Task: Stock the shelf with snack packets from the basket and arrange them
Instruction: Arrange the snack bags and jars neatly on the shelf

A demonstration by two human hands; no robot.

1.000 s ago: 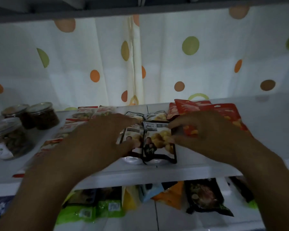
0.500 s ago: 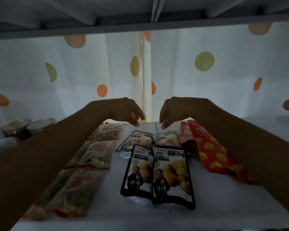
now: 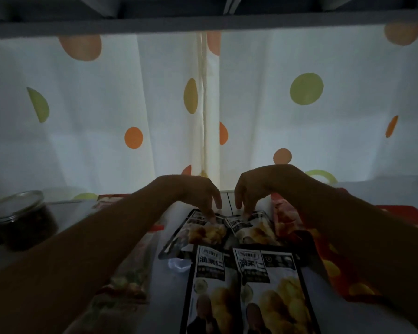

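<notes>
Already four packets (image 3: 268, 292) lie in two rows on the shelf (image 3: 384, 191), lower centre. Your left hand (image 3: 193, 196) and right hand (image 3: 258, 189) touch the rear pair (image 3: 249, 231), not yet squared; pinching or pressing, unclear.

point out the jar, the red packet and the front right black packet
jar (image 3: 27, 225), head view, on its dark glass side
red packet (image 3: 285, 218), head view, on its far end
front right black packet (image 3: 273, 292), head view, on the middle of its printed front

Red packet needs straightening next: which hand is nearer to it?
Right. The right hand sits just beside the red packet, its fingers on a black packet; the left hand is farther left.
</notes>
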